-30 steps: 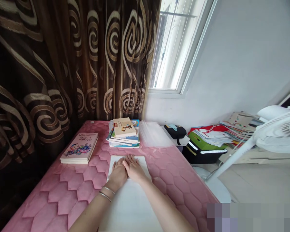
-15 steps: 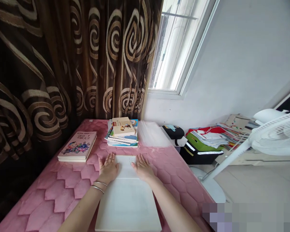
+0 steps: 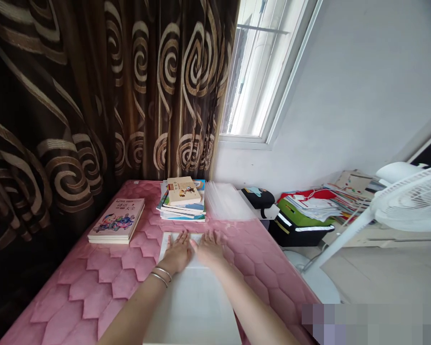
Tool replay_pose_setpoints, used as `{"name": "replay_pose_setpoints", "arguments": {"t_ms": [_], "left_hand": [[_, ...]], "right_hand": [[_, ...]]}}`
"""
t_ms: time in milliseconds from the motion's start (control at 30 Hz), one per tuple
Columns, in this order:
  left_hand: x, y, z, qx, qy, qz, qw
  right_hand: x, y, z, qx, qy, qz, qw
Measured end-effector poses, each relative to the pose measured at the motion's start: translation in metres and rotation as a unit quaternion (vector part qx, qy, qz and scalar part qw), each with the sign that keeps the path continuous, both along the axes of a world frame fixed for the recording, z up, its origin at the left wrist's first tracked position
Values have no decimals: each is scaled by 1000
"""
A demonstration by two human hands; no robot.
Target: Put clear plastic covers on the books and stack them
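Observation:
A pale book point(image 3: 192, 306) lies on the pink quilted bed surface, running toward me out of the bottom of the view. A straight crosswise line divides its white far part from a greyish, film-like near part; whether that is a plastic cover I cannot tell. Flat on the far part rests my left hand point(image 3: 178, 252), fingers stretched forward, two silver bangles at the wrist. Close beside it, my right hand point(image 3: 209, 248) lies flat across the far right edge, its thumb near the left hand. Some fine print shows around the fingers. Neither hand grips anything.
Two stacked books point(image 3: 117, 220) lie at left. Ahead stands a pile of books point(image 3: 183, 191) beside clear plastic sheets point(image 3: 228, 201). A patterned curtain point(image 3: 165, 96) hangs behind. To the right are a black-and-green box point(image 3: 298, 230) with papers and a white fan point(image 3: 409, 201).
My left hand has slid right from the book's left edge onto its far part, closer to my right hand. My right hand has shifted only slightly. The view has tilted a little.

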State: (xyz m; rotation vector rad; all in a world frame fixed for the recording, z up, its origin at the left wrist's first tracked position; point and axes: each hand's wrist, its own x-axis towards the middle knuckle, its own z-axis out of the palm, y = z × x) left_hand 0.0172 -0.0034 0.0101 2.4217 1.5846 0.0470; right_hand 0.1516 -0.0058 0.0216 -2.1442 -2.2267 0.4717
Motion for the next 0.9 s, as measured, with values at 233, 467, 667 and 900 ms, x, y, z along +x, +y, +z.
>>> {"name": "replay_pose_setpoints", "arguments": {"t_ms": [233,467,667,900], "left_hand": [[-3,2,-2,-18,5,5,1000],[-33,-3,0,4,30,143,989],[-19,-2,-3,62,84,172,980],[12,0,-5,26,8,46,999]], "right_hand": [[-20,2,-11,-1,109,79,991],[30,-6,-9,-16,-3,-5,1000],[29,-7,-2,-26,-23,-3,999],[12,-2,-2,0,3,25,1000]]}}
